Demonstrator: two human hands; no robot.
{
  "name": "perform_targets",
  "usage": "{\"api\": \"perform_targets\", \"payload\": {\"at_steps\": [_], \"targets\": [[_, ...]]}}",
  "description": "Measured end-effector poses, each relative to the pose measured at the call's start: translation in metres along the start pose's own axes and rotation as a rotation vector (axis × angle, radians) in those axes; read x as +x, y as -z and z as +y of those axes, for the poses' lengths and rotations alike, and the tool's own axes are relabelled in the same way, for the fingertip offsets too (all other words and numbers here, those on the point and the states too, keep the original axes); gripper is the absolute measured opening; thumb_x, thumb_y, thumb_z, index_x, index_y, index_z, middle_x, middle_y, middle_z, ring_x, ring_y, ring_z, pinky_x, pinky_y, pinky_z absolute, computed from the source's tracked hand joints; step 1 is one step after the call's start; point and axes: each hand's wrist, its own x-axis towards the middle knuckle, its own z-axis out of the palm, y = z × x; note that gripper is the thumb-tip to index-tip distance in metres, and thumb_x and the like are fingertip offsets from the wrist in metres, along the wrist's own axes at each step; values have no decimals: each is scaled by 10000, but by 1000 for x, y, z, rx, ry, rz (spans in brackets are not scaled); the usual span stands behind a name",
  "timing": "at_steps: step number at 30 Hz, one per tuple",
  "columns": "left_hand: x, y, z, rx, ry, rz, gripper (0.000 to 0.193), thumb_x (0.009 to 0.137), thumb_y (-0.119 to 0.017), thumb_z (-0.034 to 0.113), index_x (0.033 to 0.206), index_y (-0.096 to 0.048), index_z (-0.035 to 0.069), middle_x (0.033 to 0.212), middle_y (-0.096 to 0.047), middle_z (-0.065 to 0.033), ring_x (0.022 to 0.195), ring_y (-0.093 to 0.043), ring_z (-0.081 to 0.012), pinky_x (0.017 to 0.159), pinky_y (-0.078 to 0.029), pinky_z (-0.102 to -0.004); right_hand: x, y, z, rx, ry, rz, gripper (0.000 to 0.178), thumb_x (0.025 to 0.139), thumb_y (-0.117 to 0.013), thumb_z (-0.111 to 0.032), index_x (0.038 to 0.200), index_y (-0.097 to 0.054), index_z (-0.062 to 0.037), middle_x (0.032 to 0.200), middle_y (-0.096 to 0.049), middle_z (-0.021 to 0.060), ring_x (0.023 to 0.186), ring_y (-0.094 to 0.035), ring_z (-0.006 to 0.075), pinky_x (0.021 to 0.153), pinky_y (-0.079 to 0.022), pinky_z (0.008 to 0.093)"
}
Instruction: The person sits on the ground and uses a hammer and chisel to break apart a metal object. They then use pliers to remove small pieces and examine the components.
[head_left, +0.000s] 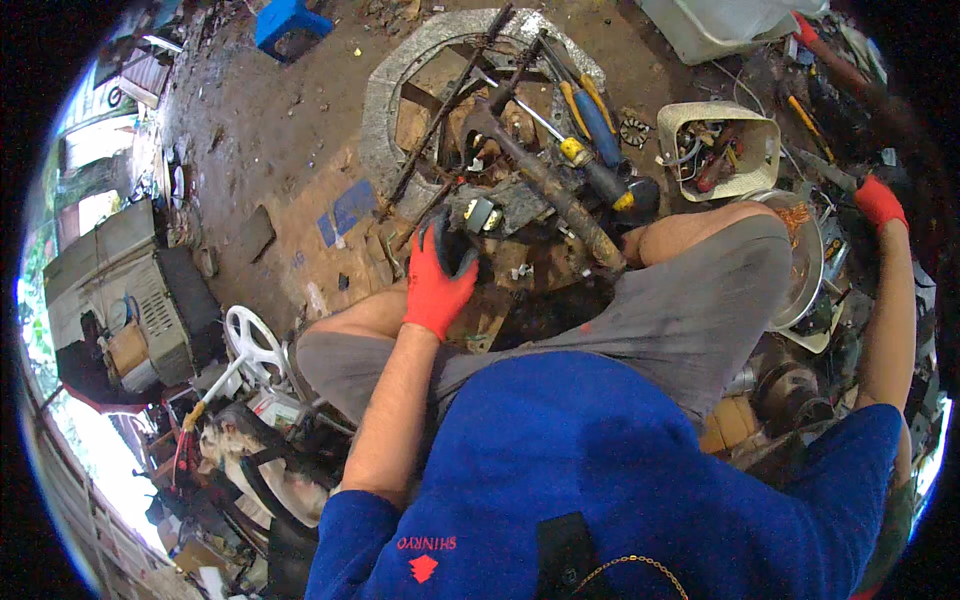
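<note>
My left hand (440, 285), in a red glove with dark fingertips, rests near the middle of the work spot. Its thumb and fingers are apart. Just beside the fingers lies a small block-shaped metal part (483, 214) on a dark, rough block (520, 207). At the far right, my right hand (881, 203), also red-gloved, is closed around the end of a grey flat-bladed tool (832, 174). A rusty-handled hammer (560, 195) slants between my knees, close to a yellow-handled screwdriver (575, 151) and blue-handled pliers (598, 130).
A ring-shaped metal frame (382, 125) lies ahead on the dirt floor. To its right stands a cream basket of tools (728, 187), with a metal bowl (808, 265) nearer me. A blue stool (287, 25) is far left. Scrap and a white wheel (258, 340) crowd my left.
</note>
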Motion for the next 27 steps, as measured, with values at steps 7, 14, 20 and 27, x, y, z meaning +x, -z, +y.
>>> {"api": "perform_targets", "payload": {"at_steps": [7,14,20,27], "targets": [[-11,-2,-14,-65,-105,24,713,770,-749,165,1395,-437,23,1387,-467,-256,1263,-488,-424,1073,-411,-437,-57,1,124,516,287,63,459,854,-685,-242,1223,-614,23,1182,-671,189,1076,-645,312,920,-509,383],[-6,9,6,29,-87,-16,761,761,-759,204,1411,-418,1,1414,-447,-277,1303,-463,-428,1087,-403,-444,-218,112,-39,1510,418,-336,305,942,-627,-139,1221,-625,-15,1086,-677,35,953,-639,127,817,-522,275],[-5,-9,-10,24,70,20,892,752,-783,381,1440,-381,-21,1397,-463,-285,1296,-468,-426,1084,-399,-459,-286,134,-214,1329,662,79,490,918,-629,-166,1368,-534,4,1206,-655,90,1053,-625,154,917,-506,300],[25,-14,14,283,77,-106,850,756,-761,445,1419,-438,23,1410,-490,-220,1293,-485,-388,1090,-394,-446,-228,127,-407,892,395,443,651,840,-629,-304,1404,-460,-26,1338,-535,289,1245,-529,429,1053,-434,465]]}}
